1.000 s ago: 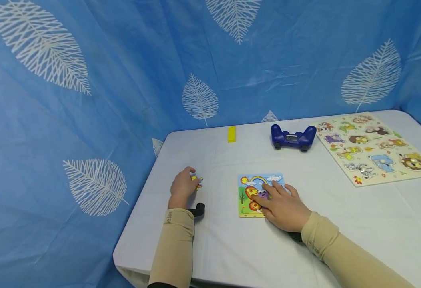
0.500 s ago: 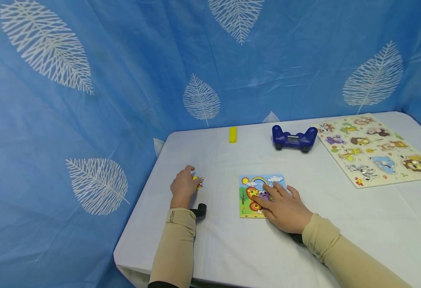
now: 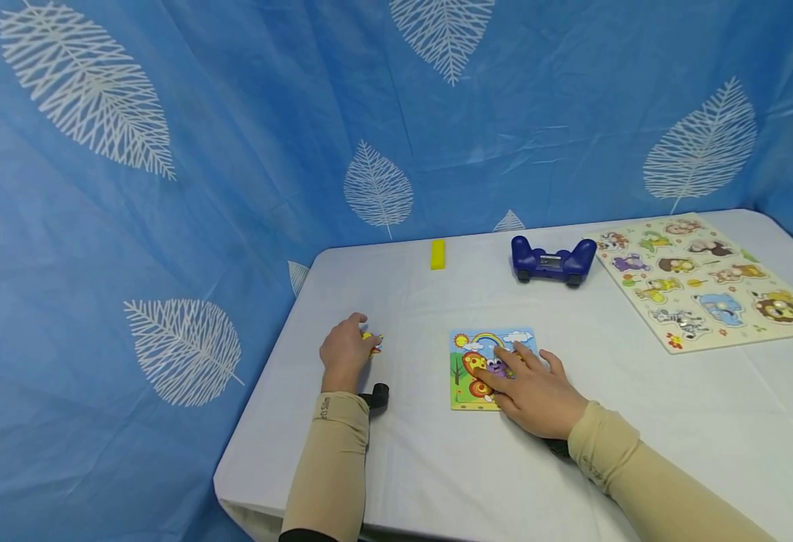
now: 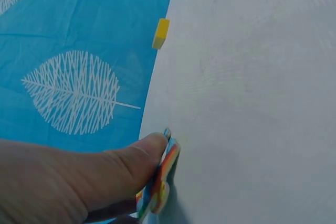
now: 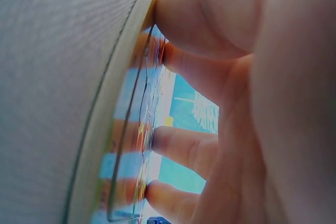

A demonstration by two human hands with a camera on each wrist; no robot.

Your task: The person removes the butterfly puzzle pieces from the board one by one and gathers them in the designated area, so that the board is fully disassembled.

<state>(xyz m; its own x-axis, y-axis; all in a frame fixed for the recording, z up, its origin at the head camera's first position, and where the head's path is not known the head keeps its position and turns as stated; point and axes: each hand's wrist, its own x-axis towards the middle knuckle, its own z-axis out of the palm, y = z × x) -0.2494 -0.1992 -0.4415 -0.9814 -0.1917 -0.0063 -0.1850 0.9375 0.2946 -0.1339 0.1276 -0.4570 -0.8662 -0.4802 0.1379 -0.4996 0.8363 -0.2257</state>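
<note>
Between its thumb and fingers, my left hand [image 3: 349, 350] pinches a small, brightly coloured puzzle piece [image 4: 165, 174] above the left part of the table. Most of the piece is hidden by the hand in the head view. My right hand [image 3: 538, 388] lies spread over a square butterfly puzzle board [image 3: 464, 384], its fingertips touching the picture. A sun, a rainbow and a purple butterfly body show on the board, while its right side is covered by the hand. Seen from the right wrist, the board [image 5: 113, 129] is edge-on, with the fingertips on its face.
A yellow block [image 3: 438, 254] lies near the table's back edge. Right of it is a blue game controller [image 3: 552, 261], upside down. A large animal puzzle board [image 3: 701, 282] occupies the back right of the white-covered table [image 3: 410, 467]. Blue curtain [image 3: 247, 188] hangs behind and at left.
</note>
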